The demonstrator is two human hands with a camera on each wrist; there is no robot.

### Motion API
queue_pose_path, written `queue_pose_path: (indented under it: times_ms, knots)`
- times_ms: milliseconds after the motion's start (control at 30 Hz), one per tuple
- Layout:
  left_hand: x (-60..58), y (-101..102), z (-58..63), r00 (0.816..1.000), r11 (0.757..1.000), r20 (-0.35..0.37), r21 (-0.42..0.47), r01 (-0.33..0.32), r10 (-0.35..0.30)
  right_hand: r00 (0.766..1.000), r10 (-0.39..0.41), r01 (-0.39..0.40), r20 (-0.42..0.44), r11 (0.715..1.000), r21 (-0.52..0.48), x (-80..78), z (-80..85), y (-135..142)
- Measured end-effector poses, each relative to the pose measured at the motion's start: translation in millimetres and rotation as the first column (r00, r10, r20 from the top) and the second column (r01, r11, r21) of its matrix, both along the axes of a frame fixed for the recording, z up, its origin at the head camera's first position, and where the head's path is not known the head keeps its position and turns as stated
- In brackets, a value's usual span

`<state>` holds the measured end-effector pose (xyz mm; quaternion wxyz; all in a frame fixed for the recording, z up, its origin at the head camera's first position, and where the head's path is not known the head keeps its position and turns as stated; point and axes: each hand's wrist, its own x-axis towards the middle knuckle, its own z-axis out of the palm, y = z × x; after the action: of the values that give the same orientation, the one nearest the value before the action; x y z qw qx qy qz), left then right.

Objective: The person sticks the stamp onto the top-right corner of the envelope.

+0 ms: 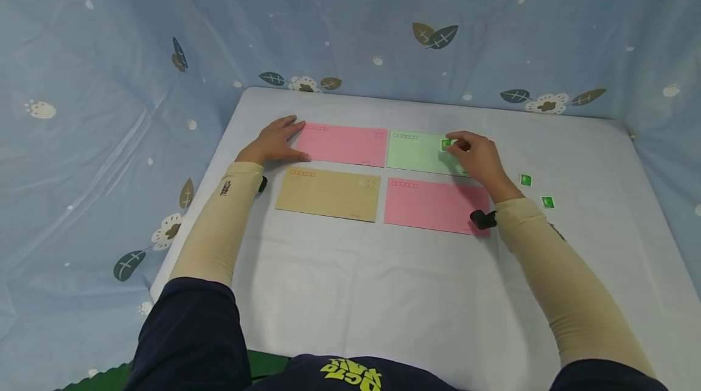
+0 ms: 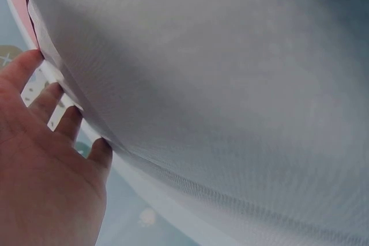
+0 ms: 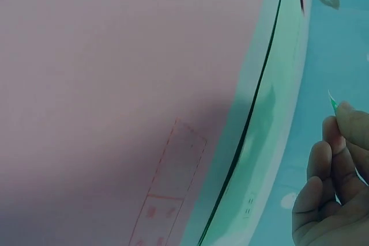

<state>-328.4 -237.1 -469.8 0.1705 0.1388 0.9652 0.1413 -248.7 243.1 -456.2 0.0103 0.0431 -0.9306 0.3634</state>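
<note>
My right hand (image 1: 477, 157) pinches a small green stamp (image 1: 446, 145) between thumb and finger, over the green envelope (image 1: 413, 151). In the right wrist view the stamp (image 3: 333, 104) shows nearly edge-on, apart from the paper. At the far left, my left hand (image 1: 275, 140) rests with spread fingers at the left edge of a pink envelope (image 1: 345, 145). Its fingers (image 2: 69, 122) appear extended in the left wrist view. Nearer to me lie a tan envelope (image 1: 328, 194) on the left and a second pink envelope (image 1: 432, 204) on the right, partly under my right wrist.
Two more green stamps, an upper one (image 1: 526, 180) and a lower one (image 1: 548, 202), lie on the white table (image 1: 356, 294) right of the envelopes. A blue patterned curtain (image 1: 372, 14) encloses the back and sides.
</note>
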Motion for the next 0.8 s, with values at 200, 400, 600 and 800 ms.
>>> queue_pose_path:
  times_ms: [200,400,600,800]
  knots:
    - [1.3,1,0.7,1.0,1.0,-0.004,0.004,-0.014,0.014,1.0,0.011,-0.011,0.007,1.0,-0.004,-1.5,2.5,-5]
    - [3.5,3,3.1,1.0,1.0,-0.002,0.006,-0.023,0.023,1.0,0.017,-0.017,-0.005,1.0,-0.009,-3.5,2.6,-11]
    - [5.0,4,5.0,1.0,1.0,-0.006,0.003,-0.026,0.026,1.0,0.014,-0.014,0.013,1.0,-0.019,-4.9,-0.1,-17]
    - [6.0,5,5.4,1.0,1.0,-0.008,-0.006,-0.025,0.025,1.0,0.022,-0.021,0.021,0.999,-0.028,-5.8,-0.2,-23]
